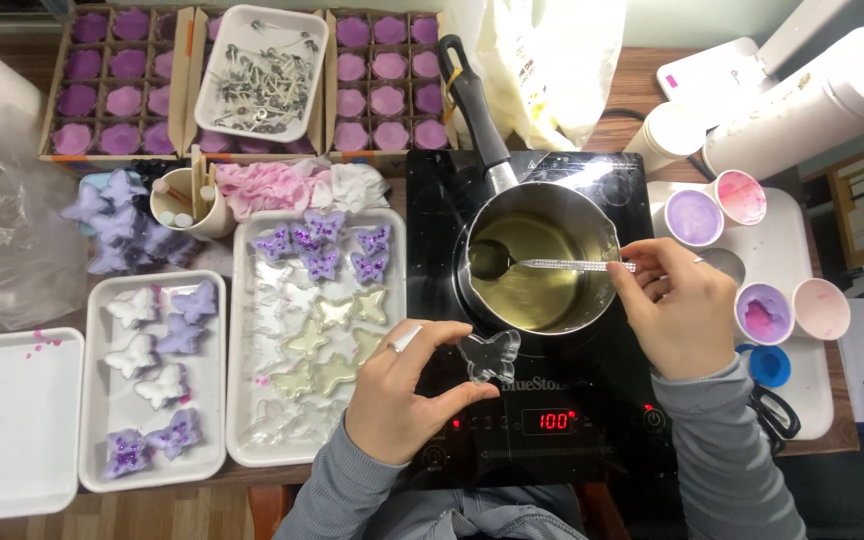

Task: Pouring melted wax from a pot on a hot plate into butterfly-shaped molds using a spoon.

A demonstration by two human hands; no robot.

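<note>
While the right hand (674, 310) pinches the handle of a metal ladle (552, 264) between thumb and fingertips, its bowl sits dipped at the left side of the yellowish melted wax inside a steel saucepan (542, 265), so that grip is closed tight on the ladle. That pan sits on a black induction cooktop (542, 420) with a red lit display, its black handle pointing up and away from the person. The left hand (402, 395) holds a clear butterfly-shaped mould (490, 356) by its left edge, thumb underneath and fingers curled over the top, hovering just in front of the pan rim over the cooktop; the mould looks empty as far as can be told. Just left of that hand there's a long white tray (242, 400) full of butterfly moulds, some with purple bits near the top, some pale yellowish in the middle. Next tray over (92, 470) has white and lilac butterfly pieces, and a further white tray (12, 430) sits at the far left edge. Up at the back are cardboard boxes (117, 80) packed with purple flower-shaped pieces and a white dish of metal wick tabs (260, 75). On the right side, a white tray (802, 400) carries small paper cups (694, 217) with pink and purple stuff inside, well apart from the pan
</note>
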